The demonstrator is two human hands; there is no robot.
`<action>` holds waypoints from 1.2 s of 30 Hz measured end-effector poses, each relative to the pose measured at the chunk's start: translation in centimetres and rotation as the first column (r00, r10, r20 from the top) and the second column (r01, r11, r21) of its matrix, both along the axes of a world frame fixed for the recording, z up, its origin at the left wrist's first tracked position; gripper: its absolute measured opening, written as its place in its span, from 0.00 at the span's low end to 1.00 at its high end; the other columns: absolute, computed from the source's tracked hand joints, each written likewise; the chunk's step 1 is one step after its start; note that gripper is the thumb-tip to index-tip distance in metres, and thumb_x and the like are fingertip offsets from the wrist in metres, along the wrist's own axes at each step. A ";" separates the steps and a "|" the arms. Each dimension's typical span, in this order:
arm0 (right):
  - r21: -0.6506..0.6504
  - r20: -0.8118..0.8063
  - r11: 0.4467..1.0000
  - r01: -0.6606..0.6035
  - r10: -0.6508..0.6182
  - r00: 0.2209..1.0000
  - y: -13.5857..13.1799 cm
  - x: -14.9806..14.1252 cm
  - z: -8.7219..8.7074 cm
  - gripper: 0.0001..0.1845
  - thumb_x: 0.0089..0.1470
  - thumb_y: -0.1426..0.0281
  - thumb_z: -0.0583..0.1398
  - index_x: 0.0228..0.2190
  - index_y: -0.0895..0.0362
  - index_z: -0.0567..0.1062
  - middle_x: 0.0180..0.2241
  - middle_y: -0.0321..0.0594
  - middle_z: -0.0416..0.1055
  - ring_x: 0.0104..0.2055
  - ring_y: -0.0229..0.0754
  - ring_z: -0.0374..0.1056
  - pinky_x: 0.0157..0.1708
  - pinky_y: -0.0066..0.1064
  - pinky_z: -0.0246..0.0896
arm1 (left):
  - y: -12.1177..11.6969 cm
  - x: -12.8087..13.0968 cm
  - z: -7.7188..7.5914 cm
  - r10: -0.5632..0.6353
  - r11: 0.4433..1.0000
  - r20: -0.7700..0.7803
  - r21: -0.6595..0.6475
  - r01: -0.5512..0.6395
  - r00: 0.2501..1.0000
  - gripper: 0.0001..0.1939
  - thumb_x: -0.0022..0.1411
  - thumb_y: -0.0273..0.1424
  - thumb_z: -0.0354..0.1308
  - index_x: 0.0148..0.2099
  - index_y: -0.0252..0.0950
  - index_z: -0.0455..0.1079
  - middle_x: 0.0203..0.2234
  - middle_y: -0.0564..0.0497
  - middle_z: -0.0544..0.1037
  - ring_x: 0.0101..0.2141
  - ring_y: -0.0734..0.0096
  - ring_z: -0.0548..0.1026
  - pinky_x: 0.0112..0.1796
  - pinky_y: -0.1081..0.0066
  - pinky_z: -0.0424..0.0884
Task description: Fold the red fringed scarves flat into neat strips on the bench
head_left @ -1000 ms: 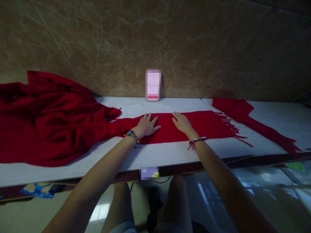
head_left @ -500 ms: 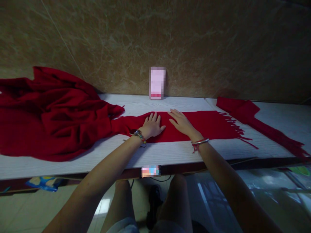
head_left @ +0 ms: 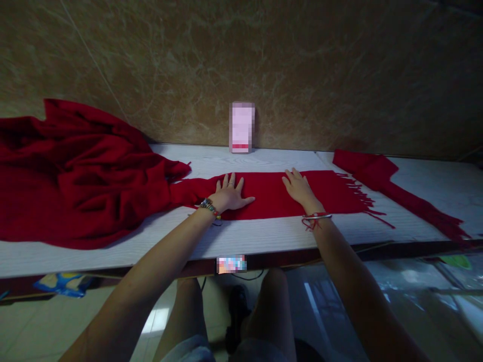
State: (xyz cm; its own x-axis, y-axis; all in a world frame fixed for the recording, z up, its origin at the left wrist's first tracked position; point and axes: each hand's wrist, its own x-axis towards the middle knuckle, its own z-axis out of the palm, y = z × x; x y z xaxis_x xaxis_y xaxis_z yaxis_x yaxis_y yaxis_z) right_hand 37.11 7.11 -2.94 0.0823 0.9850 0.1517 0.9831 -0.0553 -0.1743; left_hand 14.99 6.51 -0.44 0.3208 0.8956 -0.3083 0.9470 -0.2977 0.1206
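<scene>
A red scarf (head_left: 266,196) lies flat across the tabletop, its fringe spread at the right end. My left hand (head_left: 231,195) rests palm down on it with the fingers spread, near where the cloth narrows and wrinkles toward the left. Farther right on the same scarf my right hand (head_left: 298,187) lies flat, fingers stretched out. Smooth cloth shows between the two hands. To the left, the scarf runs up to a large rumpled heap of red cloth (head_left: 94,201); where they meet is partly hidden by folds.
Another red fringed scarf (head_left: 400,193) lies loosely folded at the right. A blurred pink upright item (head_left: 241,128) stands against the brown marbled wall (head_left: 211,60). The white wood-grain table (head_left: 264,234) has a blurred object (head_left: 231,264) at its front edge and a blue packet (head_left: 62,285) below.
My right hand has slid right along the scarf toward the fringe, widening the gap between my hands. The left hand stays nearly in place, its fingers a little more spread.
</scene>
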 end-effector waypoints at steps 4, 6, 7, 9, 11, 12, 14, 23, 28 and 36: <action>0.023 -0.045 0.936 -0.351 0.352 0.935 -0.4 -2.6 0.0 0.27 0.61 0.63 0.45 0.59 0.56 0.59 0.64 0.46 0.48 0.66 0.45 0.42 0.62 0.48 0.39 | 0.1 0.0 0.0 0.011 1.000 -0.020 -0.023 -0.011 1.000 0.44 0.59 0.56 0.38 0.68 0.35 0.34 0.66 0.42 0.30 0.64 0.49 0.31 0.60 0.50 0.38; -0.010 -0.052 0.891 -0.453 0.452 0.890 -0.5 -3.7 0.0 0.27 0.60 0.62 0.45 0.59 0.53 0.59 0.64 0.43 0.48 0.66 0.44 0.42 0.62 0.49 0.39 | 0.1 0.1 0.1 0.008 1.000 -0.024 -0.023 -0.008 1.000 0.44 0.59 0.56 0.38 0.68 0.36 0.34 0.66 0.43 0.30 0.64 0.49 0.31 0.60 0.50 0.38; -0.034 -0.051 0.886 -0.463 0.461 0.886 -0.5 -3.9 0.0 0.27 0.60 0.62 0.45 0.59 0.52 0.59 0.64 0.42 0.49 0.66 0.43 0.43 0.61 0.49 0.38 | 0.1 0.1 0.1 0.007 1.000 -0.025 -0.021 -0.007 1.000 0.44 0.59 0.56 0.38 0.68 0.36 0.34 0.66 0.43 0.30 0.64 0.49 0.32 0.60 0.50 0.38; -0.078 -0.040 0.903 -0.424 0.422 0.906 -0.3 -3.7 -0.1 0.27 0.60 0.62 0.45 0.59 0.53 0.58 0.64 0.42 0.49 0.65 0.44 0.43 0.61 0.50 0.39 | 0.0 0.1 0.3 0.006 1.000 -0.026 -0.020 -0.007 1.000 0.43 0.59 0.56 0.38 0.68 0.36 0.34 0.66 0.43 0.31 0.64 0.48 0.32 0.60 0.50 0.38; -0.101 -0.023 0.933 -0.345 0.344 0.939 0.1 -2.6 -0.4 0.27 0.61 0.61 0.45 0.59 0.53 0.58 0.64 0.43 0.49 0.65 0.45 0.44 0.61 0.51 0.39 | -0.1 0.1 0.4 0.004 1.000 -0.025 -0.022 -0.005 1.000 0.43 0.59 0.56 0.38 0.68 0.35 0.34 0.66 0.42 0.31 0.64 0.48 0.32 0.60 0.50 0.38; -0.105 -0.014 0.949 -0.298 0.298 0.954 0.4 -1.7 -0.5 0.27 0.61 0.61 0.45 0.59 0.53 0.58 0.64 0.44 0.49 0.65 0.47 0.44 0.61 0.52 0.40 | -0.2 0.1 0.4 0.003 1.000 -0.024 -0.019 -0.004 1.000 0.43 0.59 0.55 0.38 0.68 0.35 0.34 0.66 0.42 0.31 0.64 0.48 0.32 0.60 0.49 0.39; -0.100 0.007 0.977 -0.187 0.189 0.982 0.9 0.3 -0.8 0.27 0.60 0.59 0.45 0.59 0.52 0.59 0.63 0.46 0.50 0.64 0.49 0.46 0.60 0.53 0.42 | -0.2 0.0 0.4 -0.002 1.000 -0.021 -0.010 0.002 1.000 0.43 0.59 0.55 0.39 0.68 0.35 0.35 0.66 0.42 0.32 0.64 0.48 0.33 0.60 0.49 0.39; 0.159 -0.056 0.965 0.208 -0.201 0.978 0.7 5.7 -0.5 0.30 0.61 0.62 0.41 0.54 0.67 0.65 0.55 0.62 0.62 0.59 0.55 0.56 0.55 0.50 0.52 | 0.2 -0.3 -0.3 -0.018 0.999 -0.005 0.029 0.019 1.000 0.44 0.58 0.56 0.39 0.68 0.36 0.36 0.66 0.42 0.33 0.64 0.46 0.34 0.59 0.48 0.40; 0.218 0.021 0.972 -0.089 0.087 0.996 0.4 2.8 0.1 0.28 0.60 0.64 0.43 0.56 0.65 0.63 0.61 0.54 0.55 0.64 0.49 0.48 0.61 0.46 0.43 | 0.2 -0.2 -0.5 -0.022 1.000 0.015 0.021 0.021 1.000 0.44 0.58 0.57 0.38 0.68 0.36 0.36 0.66 0.43 0.33 0.64 0.47 0.33 0.60 0.49 0.39; -0.148 0.093 0.989 -0.004 0.018 0.996 1.8 5.0 -0.4 0.29 0.60 0.60 0.43 0.59 0.57 0.59 0.63 0.50 0.51 0.64 0.54 0.47 0.58 0.58 0.44 | -0.2 -0.3 0.1 -0.016 1.000 0.012 0.004 0.016 1.000 0.44 0.59 0.56 0.39 0.68 0.36 0.36 0.66 0.43 0.33 0.64 0.49 0.33 0.60 0.49 0.39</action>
